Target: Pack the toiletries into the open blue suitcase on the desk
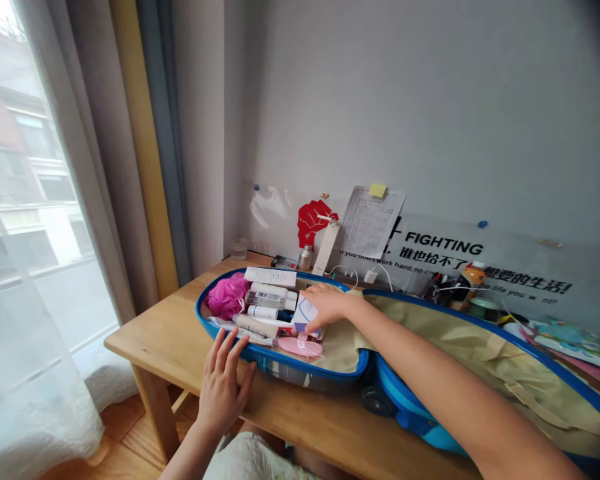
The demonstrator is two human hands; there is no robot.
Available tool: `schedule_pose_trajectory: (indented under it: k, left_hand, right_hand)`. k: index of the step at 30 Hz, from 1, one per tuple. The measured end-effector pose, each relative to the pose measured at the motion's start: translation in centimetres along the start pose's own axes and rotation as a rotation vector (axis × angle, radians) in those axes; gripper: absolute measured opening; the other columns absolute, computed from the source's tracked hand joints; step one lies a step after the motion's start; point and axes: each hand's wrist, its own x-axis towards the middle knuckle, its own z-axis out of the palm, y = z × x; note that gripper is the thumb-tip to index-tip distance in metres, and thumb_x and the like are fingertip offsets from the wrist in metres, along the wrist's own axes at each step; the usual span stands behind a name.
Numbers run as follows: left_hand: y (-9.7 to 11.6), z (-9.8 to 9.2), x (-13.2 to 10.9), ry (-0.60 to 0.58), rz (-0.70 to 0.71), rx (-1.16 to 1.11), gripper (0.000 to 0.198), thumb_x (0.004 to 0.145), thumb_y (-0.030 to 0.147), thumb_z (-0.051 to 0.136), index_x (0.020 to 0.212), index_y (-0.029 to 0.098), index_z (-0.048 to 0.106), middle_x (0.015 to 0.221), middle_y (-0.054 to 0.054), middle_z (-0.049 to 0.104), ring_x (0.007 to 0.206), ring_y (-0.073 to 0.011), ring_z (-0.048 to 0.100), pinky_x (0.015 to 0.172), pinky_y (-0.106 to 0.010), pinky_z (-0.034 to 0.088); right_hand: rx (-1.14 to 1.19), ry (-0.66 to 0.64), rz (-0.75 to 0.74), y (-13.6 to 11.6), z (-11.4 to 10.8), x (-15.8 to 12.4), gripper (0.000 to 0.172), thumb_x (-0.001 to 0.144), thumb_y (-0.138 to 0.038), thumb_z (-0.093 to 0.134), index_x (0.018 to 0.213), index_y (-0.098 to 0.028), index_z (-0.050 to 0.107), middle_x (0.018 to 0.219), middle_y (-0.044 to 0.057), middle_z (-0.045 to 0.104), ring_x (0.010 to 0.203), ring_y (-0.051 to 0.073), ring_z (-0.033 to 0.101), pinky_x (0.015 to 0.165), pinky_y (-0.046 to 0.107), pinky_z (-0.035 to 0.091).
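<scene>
In the suitcase (305, 369), laid open on the desk (173, 327), a white box (307, 313) is pinched between thumb and fingers of the right hand (325, 305), apparently so that it is aligned beside the bottles (273, 297). Whether it is lifted cannot be told. The left hand (224, 377) is spread at the near rim, perhaps for steadying.

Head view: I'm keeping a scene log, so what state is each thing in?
Suitcase: open, halves side by side
Right hand: closed around purple-and-white box
Left hand: open, at suitcase's near rim
Tall white box: on end, top flap open
Silver bottle: upright
Pink puff: bunched
Paper: tilted
</scene>
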Motion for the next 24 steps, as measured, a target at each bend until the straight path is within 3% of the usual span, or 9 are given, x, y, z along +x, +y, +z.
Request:
schedule_pose_trajectory:
  k: [9,13,16,19,24]
  left_hand:
    - [0.0,0.1,0.1,0.013,-0.001,0.002,0.052,0.096,0.027,0.05,0.146,0.024,0.038,0.144,-0.013,0.05,0.148,-0.0294,0.028,0.115,-0.05,0.034]
    - [0.0,-0.1,0.0,0.012,0.008,0.014,0.052,0.095,0.027,0.05,0.146,0.024,0.039,0.145,-0.013,0.05,0.148,-0.0284,0.026,0.117,-0.049,0.029]
    - [0.2,-0.4,0.1,0.014,0.0,0.039,0.053,0.095,0.027,0.049,0.147,0.022,0.039,0.144,-0.014,0.051,0.149,-0.0277,0.025,0.12,-0.05,0.022]
    - [1.4,-0.7,0.7,0.016,0.003,0.052,0.05,0.095,0.027,0.05,0.144,0.02,0.042,0.144,-0.015,0.051,0.15,-0.0276,0.023,0.121,-0.05,0.016]
    - [5.7,-0.6,2.6,-0.087,0.202,-0.013,0.039,0.092,0.027,0.052,0.131,0.026,0.057,0.138,-0.007,0.06,0.142,-0.0255,0.039,0.123,-0.045,0.01]
  right_hand:
    - [0.102,0.008,0.012,0.2,0.0,-1.2,0.122,0.061,-0.072,0.071,0.157,-0.013,0.022,0.164,0.017,0.018,0.152,0.037,0.016,0.123,0.048,0.02]
    - [0.144,0.137,0.043,0.9,-0.7,-4.3,0.102,0.077,-0.071,0.056,0.158,-0.019,0.021,0.165,0.012,0.017,0.152,0.033,0.016,0.123,0.048,0.022]
    - [0.176,0.378,0.05,2.0,-0.4,-8.4,0.079,0.086,-0.064,0.047,0.153,-0.023,0.034,0.159,0.012,0.035,0.146,0.031,0.034,0.118,0.05,0.031]
    - [0.216,0.642,0.075,3.2,1.3,-13.6,0.054,0.091,-0.056,0.043,0.135,-0.028,0.057,0.134,0.008,0.063,0.121,0.027,0.061,0.102,0.045,0.05]
    - [0.241,0.781,0.421,5.8,6.5,-22.0,0.044,0.088,-0.058,0.044,0.113,-0.031,0.068,0.12,0.006,0.071,0.108,0.027,0.068,0.089,0.042,0.057]
